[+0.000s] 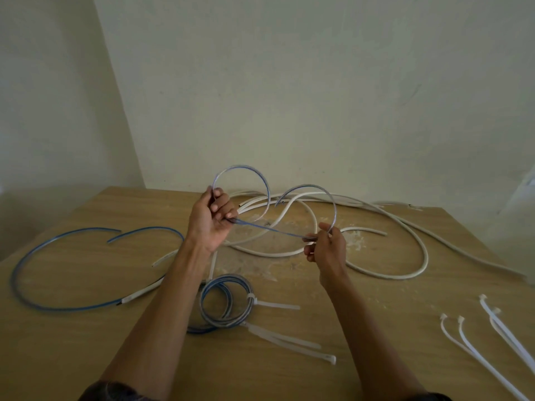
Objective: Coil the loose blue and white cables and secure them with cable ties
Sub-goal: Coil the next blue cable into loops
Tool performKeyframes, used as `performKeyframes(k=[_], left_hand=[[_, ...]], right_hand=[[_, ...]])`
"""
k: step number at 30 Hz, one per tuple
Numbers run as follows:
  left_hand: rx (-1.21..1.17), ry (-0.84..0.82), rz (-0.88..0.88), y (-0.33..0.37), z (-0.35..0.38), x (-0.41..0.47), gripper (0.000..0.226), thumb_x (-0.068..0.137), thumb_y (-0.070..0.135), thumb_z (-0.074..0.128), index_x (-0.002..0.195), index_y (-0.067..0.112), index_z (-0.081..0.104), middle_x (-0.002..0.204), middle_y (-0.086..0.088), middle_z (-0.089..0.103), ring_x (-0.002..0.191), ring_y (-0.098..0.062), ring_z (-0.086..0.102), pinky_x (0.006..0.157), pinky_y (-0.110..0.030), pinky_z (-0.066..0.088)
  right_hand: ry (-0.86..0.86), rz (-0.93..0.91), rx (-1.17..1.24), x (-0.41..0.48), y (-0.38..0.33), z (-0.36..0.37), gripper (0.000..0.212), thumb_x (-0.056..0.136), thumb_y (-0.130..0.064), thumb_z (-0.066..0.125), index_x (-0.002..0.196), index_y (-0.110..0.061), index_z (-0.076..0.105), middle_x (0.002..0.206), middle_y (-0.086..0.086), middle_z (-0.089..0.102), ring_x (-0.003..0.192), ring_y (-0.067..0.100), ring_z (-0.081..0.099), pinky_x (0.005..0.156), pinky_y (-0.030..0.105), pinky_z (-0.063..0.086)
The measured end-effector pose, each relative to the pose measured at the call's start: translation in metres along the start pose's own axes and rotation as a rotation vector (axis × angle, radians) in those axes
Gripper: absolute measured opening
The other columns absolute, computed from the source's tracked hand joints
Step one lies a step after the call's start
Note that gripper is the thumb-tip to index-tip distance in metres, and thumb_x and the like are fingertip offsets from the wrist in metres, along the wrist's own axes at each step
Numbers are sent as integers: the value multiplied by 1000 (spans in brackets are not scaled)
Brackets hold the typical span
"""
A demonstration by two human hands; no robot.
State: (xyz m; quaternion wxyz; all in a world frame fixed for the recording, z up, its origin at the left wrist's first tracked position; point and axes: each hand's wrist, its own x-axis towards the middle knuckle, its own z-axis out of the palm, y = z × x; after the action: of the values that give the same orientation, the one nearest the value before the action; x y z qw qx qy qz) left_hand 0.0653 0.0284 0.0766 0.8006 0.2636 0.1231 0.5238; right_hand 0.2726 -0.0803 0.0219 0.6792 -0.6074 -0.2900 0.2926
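Bench (86,342), far left: two loose blue cable lengths (13,280) lying in flat arcs, well apart from either hand. Beside the left forearm sits one coiled blue bundle (215,306) (a white tie (275,306) cinched round it). Above the bench the left hand (210,221) grips a clear-blue cable (243,167) in curled fingers — the right hand (327,247) pinches that same cable further along. White cables (390,276) sprawl behind. Four spare ties (460,319) lie far right.
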Motion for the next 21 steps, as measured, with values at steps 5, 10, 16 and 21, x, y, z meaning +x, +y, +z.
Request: performKeyframes(k=[5, 10, 16, 21], left_hand=[[-11, 56, 64, 3, -4, 2, 40, 109, 33, 35, 79, 18, 56, 53, 7, 46, 48, -8, 46, 54, -22, 47], [131, 20, 28, 2, -11, -5, 34, 108, 27, 35, 97, 15, 65, 43, 7, 34, 38, -5, 30, 43, -19, 32], [50, -10, -13, 1, -27, -5, 36, 108, 27, 36, 79, 17, 56, 47, 8, 38, 39, -6, 31, 42, -20, 33], [162, -58, -112, -17, -41, -10, 38, 105, 31, 39, 70, 18, 48, 44, 8, 28, 38, -6, 22, 39, -21, 24]], right_hand=[[-8, -44, -120, 0, 4, 0, 30, 104, -1, 30, 125, -12, 48, 85, 16, 68, 47, 13, 52, 42, 24, 41], [19, -72, -142, 4, 5, -3, 33, 104, 2, 30, 125, -14, 51, 82, 16, 68, 51, 17, 52, 42, 23, 42], [148, -34, -122, 17, 12, -17, 11, 108, -10, 36, 118, -12, 41, 85, 11, 72, 42, 16, 56, 47, 29, 43], [211, -230, -280, 25, 17, -21, 17, 106, -15, 47, 106, -17, 64, 96, 6, 76, 71, 21, 69, 61, 31, 52]])
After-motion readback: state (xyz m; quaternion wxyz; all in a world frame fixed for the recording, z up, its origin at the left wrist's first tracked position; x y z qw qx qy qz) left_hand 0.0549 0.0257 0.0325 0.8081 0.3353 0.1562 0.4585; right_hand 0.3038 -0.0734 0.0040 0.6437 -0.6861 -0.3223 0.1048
